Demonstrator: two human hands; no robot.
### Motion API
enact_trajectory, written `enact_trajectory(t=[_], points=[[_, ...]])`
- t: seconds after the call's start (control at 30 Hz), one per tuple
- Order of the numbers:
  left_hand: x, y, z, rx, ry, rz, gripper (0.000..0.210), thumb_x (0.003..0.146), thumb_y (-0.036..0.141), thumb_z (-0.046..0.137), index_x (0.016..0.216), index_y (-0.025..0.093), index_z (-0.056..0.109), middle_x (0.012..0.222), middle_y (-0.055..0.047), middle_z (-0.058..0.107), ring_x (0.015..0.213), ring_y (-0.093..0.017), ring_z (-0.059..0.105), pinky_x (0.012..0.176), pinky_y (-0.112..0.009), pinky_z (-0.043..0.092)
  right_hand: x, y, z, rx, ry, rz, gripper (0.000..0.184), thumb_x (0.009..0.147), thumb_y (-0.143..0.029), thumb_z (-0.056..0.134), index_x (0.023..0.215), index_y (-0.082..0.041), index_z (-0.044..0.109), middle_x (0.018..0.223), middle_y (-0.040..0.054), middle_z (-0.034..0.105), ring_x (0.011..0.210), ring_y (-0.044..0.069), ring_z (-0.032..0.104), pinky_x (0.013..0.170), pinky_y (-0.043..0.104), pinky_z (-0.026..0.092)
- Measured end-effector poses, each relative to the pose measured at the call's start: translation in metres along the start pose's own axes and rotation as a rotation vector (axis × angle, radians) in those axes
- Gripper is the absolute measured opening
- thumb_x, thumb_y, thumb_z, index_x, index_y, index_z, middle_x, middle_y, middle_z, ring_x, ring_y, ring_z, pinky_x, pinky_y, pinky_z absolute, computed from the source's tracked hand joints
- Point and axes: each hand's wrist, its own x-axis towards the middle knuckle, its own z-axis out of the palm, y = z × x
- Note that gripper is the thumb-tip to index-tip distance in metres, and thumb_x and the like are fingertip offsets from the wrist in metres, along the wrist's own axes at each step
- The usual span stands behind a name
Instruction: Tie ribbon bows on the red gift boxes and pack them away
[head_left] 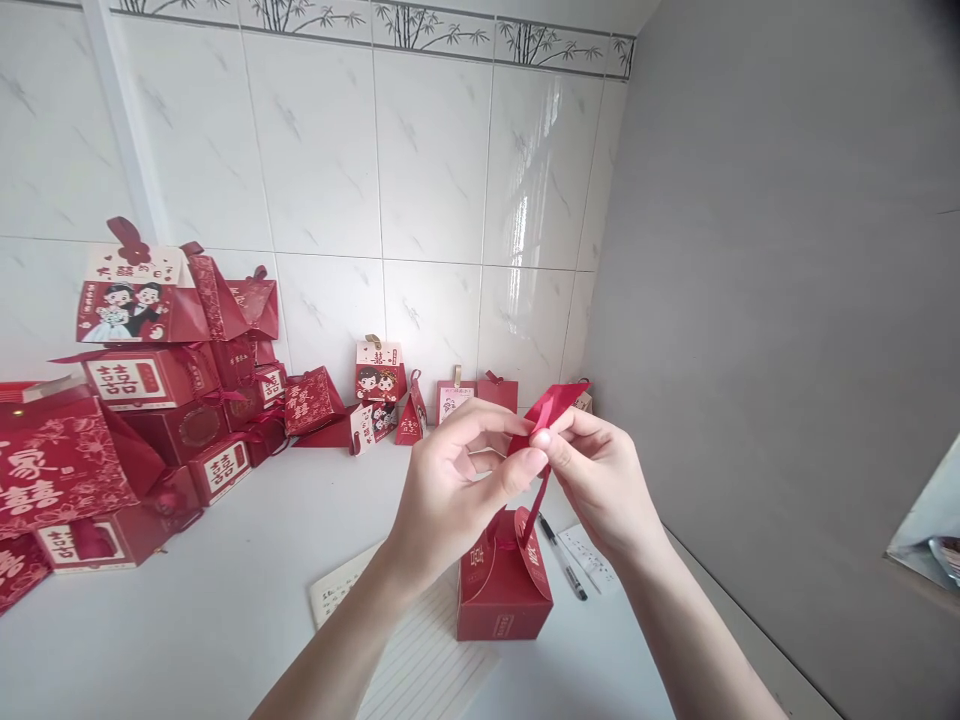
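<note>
A red ribbon (pixel 553 402) is pinched above a small red gift box (pixel 504 610) in the middle of the view. My left hand (pixel 465 480) closes its thumb and fingers on the ribbon from the left. From the right, my right hand (pixel 600 480) pinches the same ribbon, the two thumbs almost meeting. Below the hands, the ribbon's strands run down to the box top, between curved flaps with pale characters. Upright on the table, the box partly overlaps a lined paper sheet (pixel 427 665). My fingers hide part of the ribbon where they meet.
Stacked red gift boxes (pixel 199 430) fill the left side of the white table (pixel 247 600). Several small decorated boxes (pixel 379 370) stand along the tiled wall. Right of the held box lie a pen (pixel 562 557) and a printed slip (pixel 589 555). A grey wall (pixel 772 280) bounds the right.
</note>
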Motion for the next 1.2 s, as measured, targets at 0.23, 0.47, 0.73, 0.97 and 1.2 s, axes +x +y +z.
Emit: enact_trajectory(t=[0.23,0.47,0.73,0.97,1.2], points=[[-0.006,0.016,0.001,-0.146,-0.045,-0.117,0.010,0.081,0.028,0.065,0.076,0.020,0.064,0.069,0.001,0.061,0.053,-0.011,0.059,0.049,-0.023,0.054,-0.013,-0.014,0.008,0.007,-0.095,-0.015,0.023,0.081,-0.031,0.069,0.067,-0.019,0.057,0.057,-0.0013,0.062,0.049,0.014,0.061,0.047,0.025,0.047],[-0.009,0.021,0.000,-0.467,-0.198,-0.281,0.014,0.086,0.029,0.061,0.079,0.017,0.058,0.061,0.003,0.064,0.053,-0.008,0.061,0.051,-0.016,0.052,-0.018,-0.025,0.012,0.068,-0.148,-0.003,0.012,0.083,-0.023,0.069,0.078,-0.018,0.059,0.056,-0.0036,0.063,0.045,0.010,0.058,0.046,0.022,0.046],[-0.006,0.018,0.000,-0.417,-0.142,-0.308,0.012,0.086,0.028,0.062,0.081,0.018,0.059,0.066,0.003,0.065,0.058,-0.007,0.063,0.057,-0.016,0.053,-0.018,-0.025,0.007,0.109,-0.117,-0.004,0.016,0.087,-0.027,0.064,0.075,-0.018,0.058,0.060,-0.0027,0.058,0.054,0.010,0.056,0.056,0.025,0.047],[-0.005,0.013,0.002,-0.372,-0.129,-0.337,0.015,0.084,0.028,0.065,0.080,0.017,0.057,0.068,0.002,0.064,0.058,-0.009,0.064,0.057,-0.019,0.054,-0.017,-0.024,0.002,-0.002,0.092,-0.048,0.018,0.083,-0.030,0.068,0.071,-0.019,0.061,0.070,-0.0012,0.057,0.065,0.011,0.057,0.066,0.028,0.050],[-0.005,0.012,0.008,-0.407,-0.117,-0.343,0.014,0.087,0.029,0.060,0.083,0.017,0.054,0.068,0.001,0.062,0.057,-0.011,0.064,0.056,-0.023,0.056,-0.024,-0.028,0.005,-0.176,0.131,-0.318,0.009,0.086,-0.018,0.063,0.082,-0.024,0.069,0.073,-0.0019,0.062,0.067,0.011,0.058,0.062,0.025,0.052]])
